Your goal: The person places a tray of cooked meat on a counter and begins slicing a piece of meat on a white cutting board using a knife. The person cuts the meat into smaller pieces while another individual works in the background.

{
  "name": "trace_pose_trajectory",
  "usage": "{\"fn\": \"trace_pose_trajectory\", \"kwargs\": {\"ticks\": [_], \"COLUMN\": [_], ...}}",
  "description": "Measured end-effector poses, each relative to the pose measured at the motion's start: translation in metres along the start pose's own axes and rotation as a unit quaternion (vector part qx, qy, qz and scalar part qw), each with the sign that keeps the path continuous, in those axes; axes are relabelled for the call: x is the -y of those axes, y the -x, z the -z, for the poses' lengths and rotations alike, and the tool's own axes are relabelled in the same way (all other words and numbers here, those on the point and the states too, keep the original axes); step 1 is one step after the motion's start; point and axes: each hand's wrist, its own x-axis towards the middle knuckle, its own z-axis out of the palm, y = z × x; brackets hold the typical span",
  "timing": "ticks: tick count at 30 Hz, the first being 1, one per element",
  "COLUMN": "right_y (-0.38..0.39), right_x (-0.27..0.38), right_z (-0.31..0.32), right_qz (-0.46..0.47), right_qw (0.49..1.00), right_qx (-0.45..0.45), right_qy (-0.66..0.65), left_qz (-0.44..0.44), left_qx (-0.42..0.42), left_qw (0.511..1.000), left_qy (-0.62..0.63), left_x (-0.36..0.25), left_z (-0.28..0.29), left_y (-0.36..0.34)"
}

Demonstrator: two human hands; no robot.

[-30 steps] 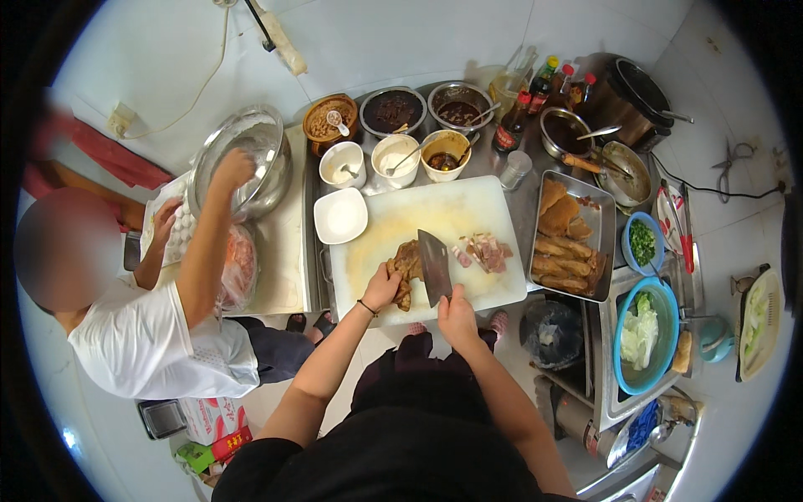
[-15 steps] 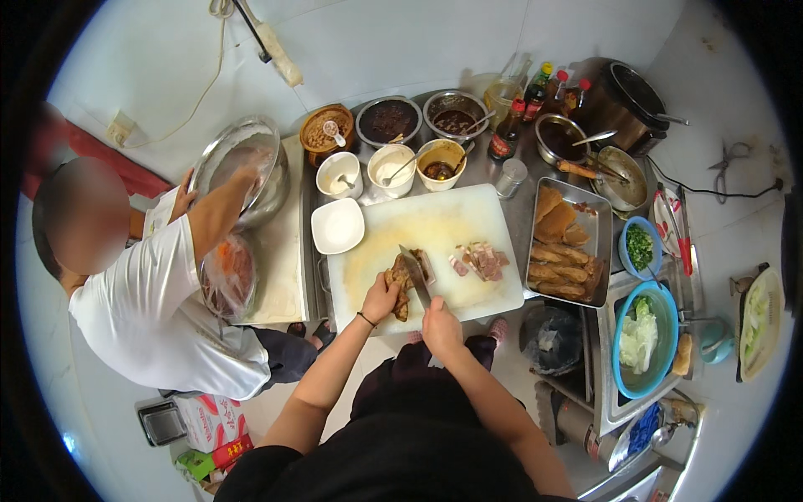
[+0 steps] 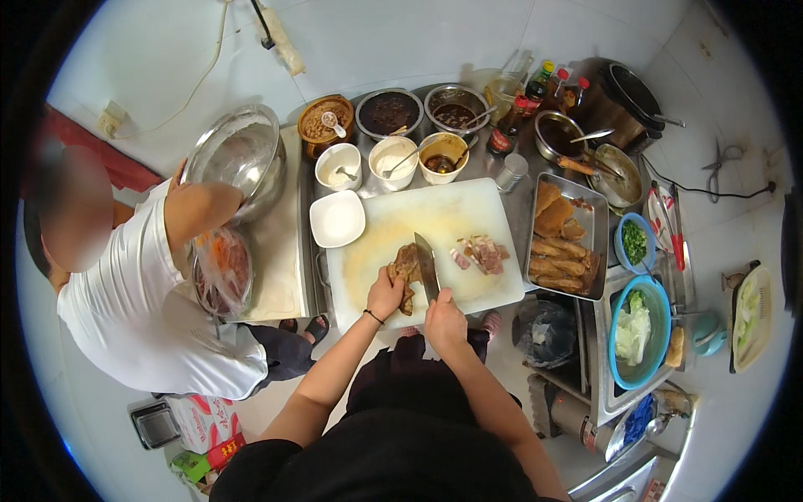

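My left hand [image 3: 386, 294] pins brown meat [image 3: 406, 266] near the cutting board [image 3: 460, 205]'s front edge; right hand [image 3: 446, 321] grips the cleaver [image 3: 426, 266]. Done: cut pieces [image 3: 484, 253] near right edge. Remaining: brown meat, seemingly mostly uncut.

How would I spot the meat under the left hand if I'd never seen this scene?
Find the white board in the middle of the view. On its near half, the meat lies between the left hand and the knife. It is one brown chunk, unlike the small pinkish pieces right of the blade.
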Motion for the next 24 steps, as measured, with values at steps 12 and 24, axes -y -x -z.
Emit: {"fn": "trace_pose_trajectory", "kwargs": {"ticks": [12,24], "right_y": [-0.009,-0.039], "right_x": [0.018,0.060], "right_z": [0.001,0.015], "right_qz": [0.004,-0.058], "right_qw": [0.995,0.976], "right_qx": [0.086,0.179], "right_qy": [0.044,0.105], "left_qz": [-0.009,0.003], "left_qx": [0.015,0.043], "left_qw": [1.000,0.999], "left_qy": [0.003,0.014], "left_x": [0.002,0.014], "left_z": [0.003,0.003], "left_y": [-0.001,-0.010]}}
